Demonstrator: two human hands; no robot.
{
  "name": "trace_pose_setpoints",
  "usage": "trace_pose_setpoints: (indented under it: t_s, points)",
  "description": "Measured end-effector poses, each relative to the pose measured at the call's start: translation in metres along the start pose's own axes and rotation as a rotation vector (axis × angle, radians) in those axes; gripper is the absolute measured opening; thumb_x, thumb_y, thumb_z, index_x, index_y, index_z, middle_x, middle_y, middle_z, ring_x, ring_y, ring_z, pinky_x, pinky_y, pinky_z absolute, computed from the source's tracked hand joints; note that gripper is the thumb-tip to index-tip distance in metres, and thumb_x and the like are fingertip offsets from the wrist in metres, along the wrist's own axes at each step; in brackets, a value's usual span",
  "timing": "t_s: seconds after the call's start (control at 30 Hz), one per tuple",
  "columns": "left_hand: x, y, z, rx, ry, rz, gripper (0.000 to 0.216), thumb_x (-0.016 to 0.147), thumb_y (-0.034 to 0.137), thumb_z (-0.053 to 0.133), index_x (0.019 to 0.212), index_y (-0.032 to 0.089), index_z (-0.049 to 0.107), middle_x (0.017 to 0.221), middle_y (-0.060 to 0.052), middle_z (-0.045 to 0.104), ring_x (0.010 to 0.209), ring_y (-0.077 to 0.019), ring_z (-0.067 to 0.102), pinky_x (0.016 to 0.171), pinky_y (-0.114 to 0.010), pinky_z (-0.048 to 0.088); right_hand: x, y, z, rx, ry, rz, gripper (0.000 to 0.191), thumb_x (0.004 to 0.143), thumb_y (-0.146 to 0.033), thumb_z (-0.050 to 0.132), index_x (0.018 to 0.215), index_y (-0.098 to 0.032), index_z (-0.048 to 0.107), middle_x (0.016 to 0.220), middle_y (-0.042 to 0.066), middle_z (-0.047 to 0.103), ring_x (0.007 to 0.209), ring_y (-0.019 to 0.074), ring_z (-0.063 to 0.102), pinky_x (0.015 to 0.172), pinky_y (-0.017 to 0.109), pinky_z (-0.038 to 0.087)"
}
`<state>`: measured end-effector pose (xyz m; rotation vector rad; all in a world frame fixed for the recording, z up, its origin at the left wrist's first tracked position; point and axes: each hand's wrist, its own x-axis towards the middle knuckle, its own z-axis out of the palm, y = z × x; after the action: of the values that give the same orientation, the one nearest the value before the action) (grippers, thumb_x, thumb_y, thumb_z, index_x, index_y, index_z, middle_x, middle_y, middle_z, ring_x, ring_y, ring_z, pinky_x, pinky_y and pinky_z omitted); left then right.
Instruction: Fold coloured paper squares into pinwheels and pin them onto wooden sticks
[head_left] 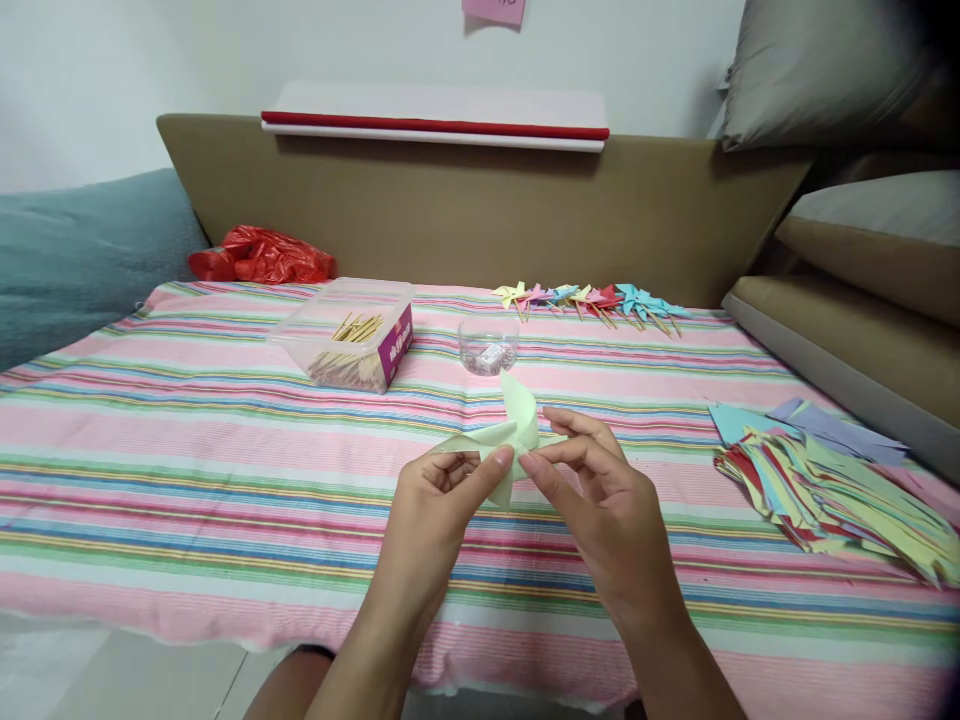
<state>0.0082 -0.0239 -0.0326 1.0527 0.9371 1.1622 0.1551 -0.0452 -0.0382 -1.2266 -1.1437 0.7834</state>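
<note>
The striped cloth point(225, 480) carries everything, and the work goes on above its middle, toward the near edge, where there is room for both elbows. The paper pile point(832, 490) lies by the right edge, well apart from the hands, so loose sheets should not snag a sleeve or finger. The clear plastic box point(396, 348) of wooden sticks point(358, 328) sits left of centre toward the far edge; the row of paper pinwheels point(604, 297) lies along that edge, right of centre.

The left hand point(436, 500) is closed in a pinch, thumb on top and fingers curled beneath the green paper point(521, 412). The right hand point(611, 500) pinches the same sheet near its centre with thumb and forefinger, the other fingers loosely raised. The paper is off the cloth, between the two hands, just nearer than the round tub point(465, 352).

To do this well, I would bend each blade in a soft curve without creasing it, bring its tip exactly to the middle, and trap it under the left thumb before easing the right grip. Light pressure suits such thin paper.
</note>
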Motion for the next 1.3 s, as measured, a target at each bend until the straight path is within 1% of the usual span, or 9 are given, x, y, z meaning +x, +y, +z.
trace_pose_setpoints:
  t_s: [0.3,0.53,0.73,0.87,0.93,1.03,1.1,1.2,1.3]
  points:
    - [0.000,0.003,0.000,0.043,0.013,-0.005,0.023,0.082,0.040,0.081,0.077,0.018,0.075,0.074,-0.002,0.067,0.078,-0.0176,0.063,0.072,-0.026,0.049,-0.001,0.000,0.003,-0.006,0.024,-0.015,0.016,0.081,-0.041,0.080,0.075,-0.027,0.077,0.129,0.008,0.062,0.131,0.0331,0.054,0.110,0.057,0.042]
    - [-0.001,0.005,0.000,0.064,-0.007,0.007,0.020,0.083,0.038,0.081,0.087,0.019,0.081,0.085,-0.006,0.077,0.085,-0.0209,0.069,0.078,-0.028,0.053,-0.002,0.002,0.005,-0.038,0.043,-0.044,0.015,0.083,-0.040,0.078,0.075,-0.027,0.077,0.126,0.009,0.063,0.129,0.0327,0.055,0.108,0.057,0.043]
    - [-0.001,0.003,-0.002,0.083,0.019,0.024,0.022,0.083,0.041,0.081,0.083,0.019,0.079,0.081,-0.004,0.074,0.078,-0.0176,0.065,0.071,-0.026,0.051,-0.003,0.000,0.005,-0.008,0.041,-0.033,0.016,0.081,-0.042,0.079,0.076,-0.027,0.078,0.127,0.009,0.064,0.127,0.0324,0.056,0.108,0.054,0.044]
    - [-0.002,0.002,-0.003,0.073,0.016,0.020,0.025,0.085,0.044,0.078,0.085,0.019,0.078,0.080,-0.003,0.071,0.081,-0.0180,0.063,0.073,-0.026,0.050,-0.003,-0.001,0.006,0.026,-0.004,-0.033,0.015,0.084,-0.041,0.076,0.080,-0.027,0.077,0.129,0.008,0.063,0.127,0.0315,0.056,0.106,0.050,0.045]
    - [-0.002,0.003,-0.003,0.068,0.015,0.016,0.025,0.086,0.044,0.077,0.084,0.019,0.076,0.080,-0.003,0.070,0.082,-0.0187,0.063,0.074,-0.027,0.049,-0.003,-0.001,0.006,0.078,0.016,-0.010,0.015,0.083,-0.041,0.077,0.087,-0.027,0.075,0.131,0.008,0.063,0.128,0.0312,0.056,0.103,0.047,0.046]
    - [-0.002,0.004,-0.002,0.078,-0.001,0.002,0.027,0.085,0.045,0.076,0.083,0.019,0.075,0.080,-0.004,0.069,0.082,-0.0197,0.062,0.074,-0.028,0.048,-0.001,-0.001,0.004,0.160,0.045,0.077,0.036,0.079,-0.042,0.081,0.110,-0.030,0.067,0.130,0.007,0.065,0.126,0.0299,0.057,0.099,0.046,0.047]
    - [-0.001,0.004,-0.002,0.091,-0.033,-0.018,0.029,0.085,0.046,0.076,0.083,0.018,0.074,0.080,-0.004,0.068,0.080,-0.0197,0.061,0.072,-0.029,0.047,0.002,-0.001,0.000,0.200,-0.022,0.132,0.040,0.080,-0.044,0.080,0.115,-0.029,0.068,0.130,0.008,0.066,0.127,0.0306,0.056,0.100,0.046,0.046]
    - [-0.001,0.005,-0.002,0.136,-0.071,-0.028,0.031,0.084,0.048,0.076,0.078,0.018,0.070,0.073,-0.002,0.060,0.070,-0.0169,0.054,0.065,-0.028,0.042,0.005,-0.002,-0.009,0.247,-0.201,0.193,0.026,0.082,-0.048,0.077,0.098,-0.026,0.077,0.131,0.007,0.067,0.127,0.0313,0.057,0.100,0.042,0.048]
    - [-0.001,0.004,-0.004,0.235,-0.079,0.002,0.035,0.085,0.048,0.074,0.068,0.019,0.063,0.064,0.003,0.045,0.062,-0.0140,0.042,0.058,-0.027,0.033,0.006,-0.004,-0.015,0.209,-0.254,0.208,0.023,0.081,-0.049,0.077,0.088,-0.027,0.080,0.124,0.005,0.070,0.119,0.0293,0.061,0.098,0.040,0.049]
